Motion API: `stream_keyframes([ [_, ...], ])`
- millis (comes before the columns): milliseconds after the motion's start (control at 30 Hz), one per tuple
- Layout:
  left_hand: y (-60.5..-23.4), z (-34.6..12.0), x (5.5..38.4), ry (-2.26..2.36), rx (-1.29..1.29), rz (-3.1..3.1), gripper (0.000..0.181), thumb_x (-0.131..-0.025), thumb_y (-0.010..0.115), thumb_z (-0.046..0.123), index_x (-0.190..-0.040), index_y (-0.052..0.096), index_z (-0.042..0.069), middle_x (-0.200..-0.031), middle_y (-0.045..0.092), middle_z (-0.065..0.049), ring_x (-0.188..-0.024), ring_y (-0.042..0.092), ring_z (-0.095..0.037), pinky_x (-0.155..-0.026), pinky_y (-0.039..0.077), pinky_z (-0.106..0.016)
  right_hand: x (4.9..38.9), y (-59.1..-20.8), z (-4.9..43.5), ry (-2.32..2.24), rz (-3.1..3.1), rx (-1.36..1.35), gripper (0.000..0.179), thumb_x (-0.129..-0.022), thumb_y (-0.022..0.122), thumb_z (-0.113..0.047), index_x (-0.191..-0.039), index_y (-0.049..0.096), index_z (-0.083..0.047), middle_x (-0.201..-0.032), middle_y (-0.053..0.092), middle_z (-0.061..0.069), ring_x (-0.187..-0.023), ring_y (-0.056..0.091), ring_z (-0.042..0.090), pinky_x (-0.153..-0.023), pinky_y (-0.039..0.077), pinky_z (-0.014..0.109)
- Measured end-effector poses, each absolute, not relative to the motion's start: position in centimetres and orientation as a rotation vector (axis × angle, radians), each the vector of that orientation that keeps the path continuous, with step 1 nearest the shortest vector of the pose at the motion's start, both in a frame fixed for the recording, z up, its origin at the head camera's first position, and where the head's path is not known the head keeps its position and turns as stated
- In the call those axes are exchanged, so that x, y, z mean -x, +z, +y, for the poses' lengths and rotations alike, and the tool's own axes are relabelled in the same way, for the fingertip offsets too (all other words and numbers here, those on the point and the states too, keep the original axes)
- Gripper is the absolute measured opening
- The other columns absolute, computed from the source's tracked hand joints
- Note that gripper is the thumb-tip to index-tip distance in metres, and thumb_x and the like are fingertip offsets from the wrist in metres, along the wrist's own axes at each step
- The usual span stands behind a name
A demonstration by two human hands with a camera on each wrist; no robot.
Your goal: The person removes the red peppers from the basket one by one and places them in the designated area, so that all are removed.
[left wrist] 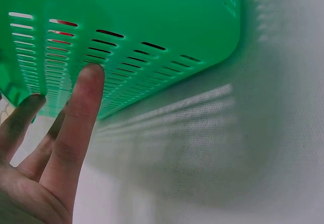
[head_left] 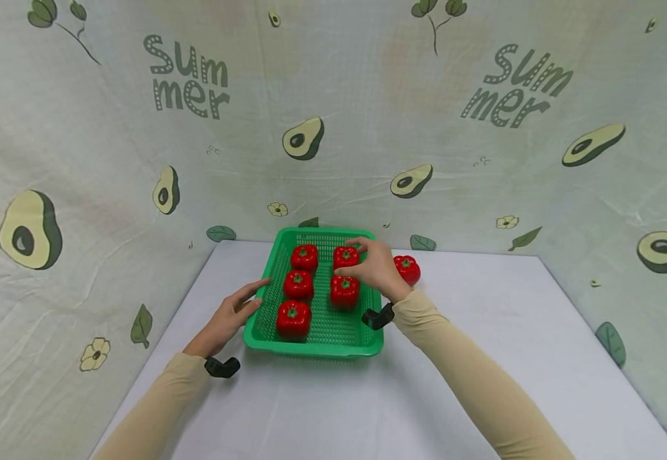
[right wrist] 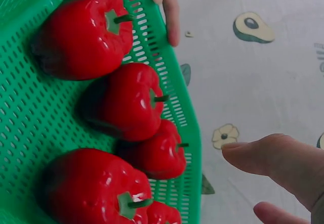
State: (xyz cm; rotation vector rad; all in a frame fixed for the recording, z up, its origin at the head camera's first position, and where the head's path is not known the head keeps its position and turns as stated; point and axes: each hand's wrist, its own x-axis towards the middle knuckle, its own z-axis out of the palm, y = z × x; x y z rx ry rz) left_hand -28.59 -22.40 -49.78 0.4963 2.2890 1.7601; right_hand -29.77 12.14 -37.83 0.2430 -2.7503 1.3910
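Note:
Red bell peppers with green stems stand in a green plastic basket (head_left: 324, 350). Three form the left row: a back pepper (head_left: 305, 257), a middle pepper (head_left: 298, 285) and a front pepper (head_left: 294, 321). To their right are a pepper (head_left: 345, 292) and, behind it, another pepper (head_left: 345, 255). Over that rear one my right hand (head_left: 375, 265) hovers, thumb and fingers spread apart; in the right wrist view its thumb (right wrist: 273, 158) is clear of the peppers. My left hand (head_left: 232, 314) has its extended fingers (left wrist: 76, 118) at the basket's slotted left wall.
One more red pepper (head_left: 407, 270) is on the white table (head_left: 471, 319), outside the basket to the right and partly behind my right wrist. A cloth backdrop (head_left: 356, 89) printed with avocados and leaves rises behind the table and along its sides.

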Motion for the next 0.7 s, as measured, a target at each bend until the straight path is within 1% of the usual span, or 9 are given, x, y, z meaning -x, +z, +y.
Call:
stream_keyframes([
  [133,-49.8,-22.4,28.5,1.757,-0.498,2.294,0.049,-0.105,0.051,0.036,-0.153,0.039,0.034,-0.163,0.022,-0.006,-0.14,0.037,-0.037,-0.096,0.05,-0.049,29.8,-38.6,11.7,1.402,-2.75,-0.262,0.06,-0.078,0.087,-0.024,-0.131,0.062,-0.015,-0.124,0.057,0.013,-0.114,0.054,0.035,-0.075,0.056,0.04],
  [233,-49.8,-22.3,28.5,1.759,-0.502,2.295,0.049,-0.105,0.051,0.036,-0.153,0.039,0.034,-0.163,0.022,-0.007,-0.14,0.037,-0.037,-0.096,0.05,-0.048,29.7,-39.1,11.3,1.403,-2.753,-0.281,0.059,-0.078,0.087,-0.024,-0.131,0.062,-0.016,-0.126,0.058,0.014,-0.118,0.054,0.037,-0.079,0.056,0.041],
  [367,-49.8,-22.2,28.5,1.765,-0.502,2.292,0.05,-0.105,0.051,0.035,-0.153,0.038,0.033,-0.163,0.022,-0.007,-0.14,0.038,-0.037,-0.095,0.051,-0.047,29.6,-39.4,11.1,1.405,-2.755,-0.304,0.06,-0.078,0.087,-0.021,-0.132,0.062,-0.014,-0.131,0.057,0.017,-0.121,0.052,0.038,-0.085,0.054,0.045],
  [533,-49.8,-22.2,28.4,1.764,-0.508,2.298,0.049,-0.105,0.051,0.034,-0.153,0.039,0.033,-0.162,0.023,-0.006,-0.14,0.038,-0.036,-0.095,0.05,-0.048,29.7,-39.9,11.1,1.407,-2.773,-0.304,0.063,-0.079,0.087,-0.021,-0.135,0.06,-0.011,-0.134,0.056,0.019,-0.121,0.052,0.037,-0.087,0.053,0.046],
  [700,-49.9,-22.3,28.3,1.768,-0.516,2.3,0.049,-0.105,0.051,0.034,-0.153,0.039,0.032,-0.162,0.024,-0.006,-0.139,0.039,-0.036,-0.096,0.05,-0.048,29.8,-40.2,10.8,1.362,-2.8,-0.287,0.065,-0.077,0.088,-0.025,-0.135,0.061,-0.01,-0.134,0.056,0.02,-0.12,0.053,0.033,-0.089,0.052,0.047],
])
